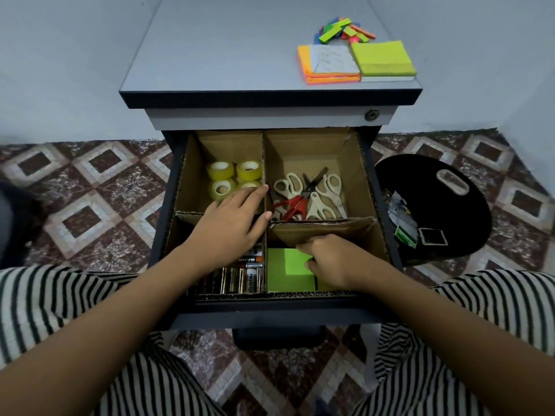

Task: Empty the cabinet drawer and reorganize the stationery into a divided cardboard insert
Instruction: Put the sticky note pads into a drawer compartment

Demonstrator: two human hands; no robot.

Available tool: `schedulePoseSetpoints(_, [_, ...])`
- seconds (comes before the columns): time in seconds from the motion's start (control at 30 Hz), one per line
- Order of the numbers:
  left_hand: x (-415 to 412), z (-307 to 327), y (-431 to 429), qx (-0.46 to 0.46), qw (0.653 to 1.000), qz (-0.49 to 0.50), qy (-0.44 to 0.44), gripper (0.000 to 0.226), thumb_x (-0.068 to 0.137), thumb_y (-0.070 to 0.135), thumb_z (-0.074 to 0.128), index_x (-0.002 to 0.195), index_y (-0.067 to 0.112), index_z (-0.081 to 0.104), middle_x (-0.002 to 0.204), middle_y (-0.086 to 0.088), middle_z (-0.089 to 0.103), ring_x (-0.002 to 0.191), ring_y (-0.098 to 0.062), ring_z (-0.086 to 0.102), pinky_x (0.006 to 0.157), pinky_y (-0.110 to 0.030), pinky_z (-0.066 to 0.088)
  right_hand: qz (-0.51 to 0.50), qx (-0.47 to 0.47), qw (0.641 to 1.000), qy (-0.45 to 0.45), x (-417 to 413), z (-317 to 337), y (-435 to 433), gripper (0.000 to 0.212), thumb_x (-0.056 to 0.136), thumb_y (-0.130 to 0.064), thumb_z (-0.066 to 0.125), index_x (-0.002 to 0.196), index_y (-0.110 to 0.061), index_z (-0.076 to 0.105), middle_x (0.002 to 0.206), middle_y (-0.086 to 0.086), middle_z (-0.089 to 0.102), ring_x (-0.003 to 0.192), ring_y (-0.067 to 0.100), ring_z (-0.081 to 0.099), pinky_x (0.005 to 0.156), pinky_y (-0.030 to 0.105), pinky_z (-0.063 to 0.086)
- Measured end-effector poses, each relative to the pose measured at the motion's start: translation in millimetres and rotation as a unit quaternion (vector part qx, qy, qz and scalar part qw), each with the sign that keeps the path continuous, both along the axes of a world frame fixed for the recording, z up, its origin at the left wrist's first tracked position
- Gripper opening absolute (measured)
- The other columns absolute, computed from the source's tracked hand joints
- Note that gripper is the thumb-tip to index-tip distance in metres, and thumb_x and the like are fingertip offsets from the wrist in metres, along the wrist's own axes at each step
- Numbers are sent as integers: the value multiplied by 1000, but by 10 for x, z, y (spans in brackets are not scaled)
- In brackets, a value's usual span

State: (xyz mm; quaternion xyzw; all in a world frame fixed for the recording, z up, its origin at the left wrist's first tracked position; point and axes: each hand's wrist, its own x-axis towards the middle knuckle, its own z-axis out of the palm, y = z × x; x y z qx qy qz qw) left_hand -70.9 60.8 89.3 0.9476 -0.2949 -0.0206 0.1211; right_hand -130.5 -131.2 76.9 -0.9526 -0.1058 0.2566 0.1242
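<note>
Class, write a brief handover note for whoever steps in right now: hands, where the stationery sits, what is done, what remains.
Left hand: flat on the centre divider of the cardboard insert.
Right hand: grips green sticky notes in the front-right compartment.
Done: tape rolls back-left, scissors back-right, batteries front-left.
Left: sticky note pads and coloured strips, on the cabinet top.

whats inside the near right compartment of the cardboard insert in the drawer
Flat green sticky notes lie there, gripped by the right hand, which covers their right side. Anything beneath that hand, or under the sagging cardboard divider behind it, is hidden.
</note>
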Motion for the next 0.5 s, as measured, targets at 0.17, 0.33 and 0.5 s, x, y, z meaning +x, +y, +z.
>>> schedulePoseSetpoints(0.17, [8, -13, 4, -1, 1000, 0, 2, 67, 89, 52, 17, 145, 18, 29, 142, -4, 42, 128, -23, 42, 99, -40, 39, 33, -22, 999, -10, -7, -39, 1, 35, 92, -7, 45, 126, -8, 52, 126, 11, 57, 113, 27, 55, 96, 38, 47])
schedulePoseSetpoints(0.33, [8, 8, 30, -20, 1000, 1, 12, 56, 97, 47, 31, 145, 18, 31, 141, -6, 42, 128, -24, 43, 100, -40, 39, 35, -9, 999, -24, -16, 11, 25, 37, 90, 0, 44, 126, -8, 51, 121, 13, 59, 109, 27, 57, 93, 38, 48])
schedulePoseSetpoints(0.5, [-14, 22, 48, -21, 1000, 5, 22, 54, 97, 44, 34, 146, 22, 26, 146, -2, 36, 132, -19, 36, 106, -36, 35, -2, 17, 999, -27, -31, 201, 61, 26, 95, -13, 44, 118, -11, 57, 114, 10, 62, 101, 26, 59, 86, 41, 51])
